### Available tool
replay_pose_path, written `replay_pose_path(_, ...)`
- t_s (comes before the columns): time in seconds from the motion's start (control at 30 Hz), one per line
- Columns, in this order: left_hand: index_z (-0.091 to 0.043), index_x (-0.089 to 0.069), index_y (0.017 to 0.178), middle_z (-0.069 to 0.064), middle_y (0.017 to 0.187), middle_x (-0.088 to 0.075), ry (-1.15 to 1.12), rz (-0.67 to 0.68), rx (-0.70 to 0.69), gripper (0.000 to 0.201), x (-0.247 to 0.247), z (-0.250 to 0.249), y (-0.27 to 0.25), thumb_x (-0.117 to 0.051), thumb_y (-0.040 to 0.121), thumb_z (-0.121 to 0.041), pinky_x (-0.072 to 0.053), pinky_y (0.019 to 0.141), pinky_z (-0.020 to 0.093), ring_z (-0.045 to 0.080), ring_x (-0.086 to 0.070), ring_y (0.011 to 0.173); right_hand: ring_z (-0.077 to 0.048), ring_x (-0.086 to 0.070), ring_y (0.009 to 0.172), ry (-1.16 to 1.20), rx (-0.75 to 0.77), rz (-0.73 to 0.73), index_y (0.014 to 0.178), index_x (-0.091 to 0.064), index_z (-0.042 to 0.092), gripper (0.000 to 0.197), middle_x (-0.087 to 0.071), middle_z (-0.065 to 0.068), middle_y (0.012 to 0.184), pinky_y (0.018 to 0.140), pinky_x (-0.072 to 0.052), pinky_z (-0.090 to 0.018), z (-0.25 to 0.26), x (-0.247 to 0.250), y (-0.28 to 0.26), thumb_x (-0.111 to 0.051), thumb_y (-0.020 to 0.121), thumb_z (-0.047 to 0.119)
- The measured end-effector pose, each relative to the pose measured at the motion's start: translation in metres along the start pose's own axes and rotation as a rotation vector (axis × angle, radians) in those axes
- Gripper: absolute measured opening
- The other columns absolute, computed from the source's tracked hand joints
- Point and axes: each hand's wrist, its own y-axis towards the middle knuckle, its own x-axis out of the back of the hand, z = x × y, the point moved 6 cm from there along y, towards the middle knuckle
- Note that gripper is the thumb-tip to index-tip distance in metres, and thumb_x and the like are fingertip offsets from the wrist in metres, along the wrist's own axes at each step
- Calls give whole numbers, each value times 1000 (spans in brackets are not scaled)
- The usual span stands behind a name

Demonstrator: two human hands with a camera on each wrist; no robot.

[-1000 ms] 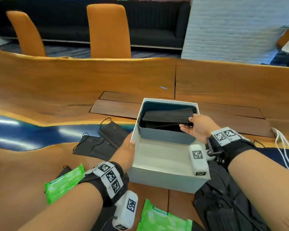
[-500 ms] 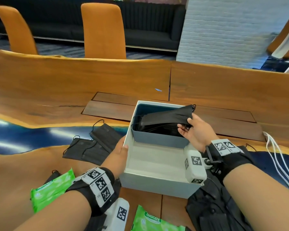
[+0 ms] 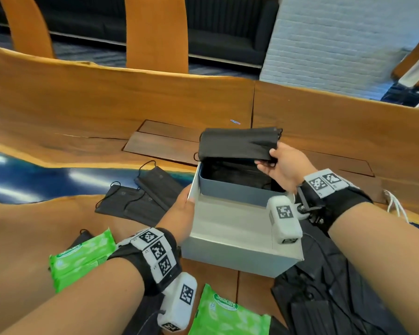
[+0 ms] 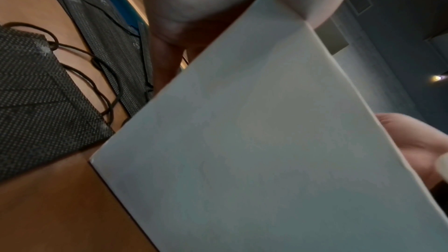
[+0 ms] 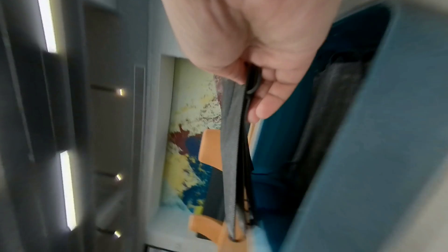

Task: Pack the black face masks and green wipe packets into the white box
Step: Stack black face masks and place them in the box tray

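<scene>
Holding a stack of masks (image 3: 238,146) above the far end of the box (image 3: 230,235), the right hand (image 3: 284,166) pinches the stack's right edge between thumb and fingers. More masks lie inside the box. The left hand (image 3: 180,213) rests against the box's left wall, thumb on the rim, fingers hidden. On the table (image 3: 82,112), loose masks (image 3: 140,199) lie left of the box; two wipe packets (image 3: 80,257) (image 3: 228,315) sit nearer, left and centre.
</scene>
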Motion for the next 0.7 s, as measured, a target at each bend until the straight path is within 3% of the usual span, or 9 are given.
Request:
replay_pose_path(0.1, -39, -23, 146, 0, 140, -45, -19, 8, -4, 45, 0, 2, 1, -20, 102, -28, -35, 95, 27, 19, -47, 118, -26, -61, 79, -11, -116, -147, 119, -45, 8, 28, -51, -17, 108, 53, -56, -24, -26, 19, 5, -29, 99, -4)
replay_pose_path(0.2, -41, -24, 144, -1, 133, -48, -25, 4, -17, 44, -1, 1, 3, -20, 102, -28, -36, 90, 27, 16, -48, 109, -29, -57, 110, -222, -164, -239, 110, -50, 7, 17, -51, -5, 84, 84, -55, -28, -33, 29, 13, -36, 101, 11)
replay_pose_path(0.23, -42, -24, 144, 0, 132, -49, -21, 4, -21, 44, -1, 1, 3, -20, 102, -28, -38, 90, 28, 16, -49, 108, -25, -55, 113, -473, -209, -215, 110, -57, 5, 30, -51, -1, 81, 95, -48, -28, -34, 24, 7, -37, 101, 25)
replay_pose_path(0.27, -42, -24, 144, 0, 132, -50, -21, 4, -20, 44, -1, 1, 3, -20, 102, -28, -38, 91, 28, 17, -50, 108, -23, -55, 111, -919, -110, -232, 110, -62, 5, 42, -53, 0, 82, 99, -44, -27, -27, 26, 4, -36, 100, 36)
replay_pose_path(0.33, -42, -24, 144, 1, 131, -50, -23, 6, -6, 43, -1, 2, 2, -20, 102, -29, -38, 90, 28, 18, -50, 107, -23, -58, 108, -1248, -49, -214, 111, -64, 7, 51, -62, -2, 91, 96, -45, -29, -17, 24, 5, -34, 98, 46)
replay_pose_path(0.47, -42, -24, 144, 2, 133, -50, -24, 4, 13, 44, 0, 2, 1, -21, 102, -30, -40, 92, 31, 20, -51, 110, -27, -60, 108, -1248, -49, -218, 118, -60, 4, 33, -65, -11, 113, 90, -48, -31, -15, 27, 9, -47, 98, 26)
replay_pose_path(0.53, -42, -24, 144, 3, 133, -50, -27, 5, 27, 44, 0, 2, 0, -20, 102, -29, -40, 93, 31, 21, -51, 109, -30, -59, 109, -1058, -74, -201, 123, -56, 1, 31, -61, -16, 120, 90, -47, -32, -18, 24, 4, -50, 93, 9)
replay_pose_path(0.6, -42, -23, 145, 4, 134, -49, -22, 2, 38, 45, 0, 2, 0, -20, 102, -29, -41, 93, 32, 22, -51, 109, -33, -56, 109, -867, -51, -236, 129, -51, -1, 38, -54, -19, 130, 93, -45, -36, -16, 22, 2, -49, 93, 11)
replay_pose_path(0.7, -42, -21, 145, 6, 135, -49, 4, -6, 51, 45, 0, 2, 0, -19, 102, -30, -42, 93, 35, 24, -52, 108, -29, -51, 119, -962, 4, -172, 140, -42, 7, 50, -49, -11, 140, 98, -41, -34, -13, 20, -4, -50, 95, 26)
